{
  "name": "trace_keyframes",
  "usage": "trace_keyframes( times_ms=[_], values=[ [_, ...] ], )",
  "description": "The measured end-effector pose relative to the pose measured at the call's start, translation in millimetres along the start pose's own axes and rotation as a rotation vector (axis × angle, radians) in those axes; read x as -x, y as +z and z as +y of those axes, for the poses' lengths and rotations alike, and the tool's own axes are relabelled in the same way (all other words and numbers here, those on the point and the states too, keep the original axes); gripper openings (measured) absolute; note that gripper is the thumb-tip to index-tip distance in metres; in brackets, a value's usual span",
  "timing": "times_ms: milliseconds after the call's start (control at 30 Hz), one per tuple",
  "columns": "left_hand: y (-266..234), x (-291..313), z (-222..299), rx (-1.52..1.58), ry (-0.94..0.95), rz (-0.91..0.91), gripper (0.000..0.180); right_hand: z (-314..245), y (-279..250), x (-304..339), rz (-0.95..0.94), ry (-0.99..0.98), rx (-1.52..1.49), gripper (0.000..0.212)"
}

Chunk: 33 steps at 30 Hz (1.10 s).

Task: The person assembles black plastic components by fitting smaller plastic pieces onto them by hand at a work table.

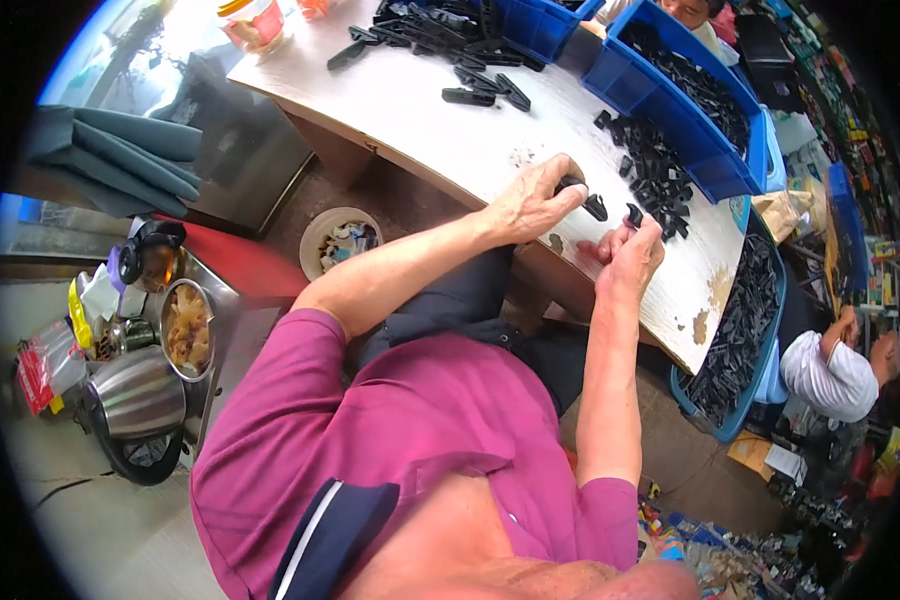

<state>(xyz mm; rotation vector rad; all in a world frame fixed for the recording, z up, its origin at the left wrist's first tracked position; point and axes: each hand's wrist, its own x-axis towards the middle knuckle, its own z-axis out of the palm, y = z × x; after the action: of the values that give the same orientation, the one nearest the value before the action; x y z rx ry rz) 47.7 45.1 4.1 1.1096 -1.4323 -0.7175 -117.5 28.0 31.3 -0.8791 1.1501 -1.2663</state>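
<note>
Over the near edge of the white table [420, 130], my left hand [532, 200] is closed around a long black plastic piece [595, 208], whose free end points right. My right hand [632, 262] pinches a small curved black plastic part [634, 214] between thumb and fingers. The two pieces are close together but apart. Just beyond my right hand lies a heap of small black parts [660, 170]. Farther off to the left, long black plastic pieces [435, 35] are piled on the tabletop. My fingers partly hide both held pieces.
A blue bin [620, 88] of black parts stands beyond the heap, with another blue bin [540, 35] to its left. A tub [735, 415] of black pieces sits past the table's right end. A bucket [315, 225] and kettle [140, 395] are left; people work nearby.
</note>
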Motion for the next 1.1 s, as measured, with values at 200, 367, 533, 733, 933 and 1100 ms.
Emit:
trace_keyframes(
  times_ms=[200,367,533,733,933,1100],
  values=[
    [30,0,13,0.2,-0.175,-0.036,0.024,0,2,3,0.086,-0.017,0.064,0.029],
    [42,0,6,0.279,-0.216,0.046,0.022,9,1,2,0.074,-0.128,0.078,0.03],
    [50,-2,15,0.284,-0.336,0.124,0.025,17,-7,-4,0.072,-0.267,0.151,0.031],
    [79,3,17,0.285,-0.223,0.198,0.028,20,-16,-11,0.045,-0.349,0.238,0.03],
    [50,-28,7,0.027,-0.297,0.05,0.026,2,-9,0,0.109,-0.015,0.071,0.03],
    [27,-104,-38,-0.634,0.191,0.469,0.017,-29,-25,-14,0.33,0.111,-0.039,0.035]
  ],
)
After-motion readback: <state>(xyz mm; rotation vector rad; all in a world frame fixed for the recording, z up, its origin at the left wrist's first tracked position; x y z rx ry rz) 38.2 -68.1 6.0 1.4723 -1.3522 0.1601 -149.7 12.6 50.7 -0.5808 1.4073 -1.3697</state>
